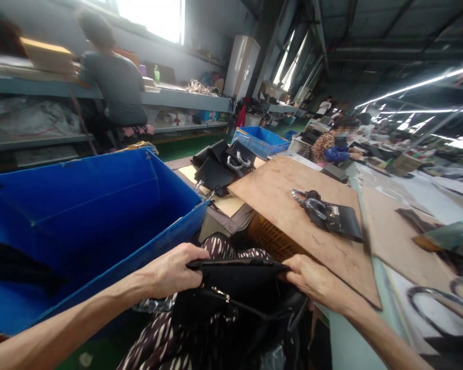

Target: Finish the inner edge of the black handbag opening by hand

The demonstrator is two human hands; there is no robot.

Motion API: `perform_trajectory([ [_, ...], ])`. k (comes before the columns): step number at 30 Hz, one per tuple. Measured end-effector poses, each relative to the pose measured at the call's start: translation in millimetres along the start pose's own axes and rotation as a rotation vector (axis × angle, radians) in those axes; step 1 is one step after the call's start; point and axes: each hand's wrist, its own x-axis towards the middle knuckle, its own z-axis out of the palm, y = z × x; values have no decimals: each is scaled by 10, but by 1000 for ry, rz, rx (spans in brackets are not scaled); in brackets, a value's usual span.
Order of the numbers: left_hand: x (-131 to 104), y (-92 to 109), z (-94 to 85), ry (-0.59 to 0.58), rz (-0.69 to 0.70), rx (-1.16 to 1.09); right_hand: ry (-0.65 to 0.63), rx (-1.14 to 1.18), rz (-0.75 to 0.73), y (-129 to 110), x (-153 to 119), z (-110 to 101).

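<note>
A black handbag (250, 295) lies over my lap with its mouth spread wide. My left hand (181, 270) grips the left end of its top edge, thumb on top. At the right end, my right hand (306, 277) pinches the same edge between thumb and fingers. A small gold-coloured zip pull or clasp (220, 294) shows on the bag near my left hand. Clear plastic wrap (154, 306) sticks out at the bag's left side. The bag's lower part is dark and hard to make out.
To my left stands a big blue bin (100, 190) with dark material inside. A finished-looking black handbag (335, 218) rests on a brown board (278, 195) at right. More black bags (216, 167) are piled ahead. Co-workers sit at benches, one far left (118, 77), one at right (327, 146).
</note>
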Motion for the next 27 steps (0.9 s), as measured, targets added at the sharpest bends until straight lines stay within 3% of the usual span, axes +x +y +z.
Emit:
perform_trajectory([
  [5,-27,-215,108,-48,-53,-121,8,-6,-22,16,145,278],
  [16,116,-315,45,-96,70,-347,27,-56,77,148,243,402],
  [21,163,-361,99,-94,90,-429,201,-282,36,240,255,480],
  [27,180,-366,145,-98,66,-485,468,-440,-280,46,280,393],
])
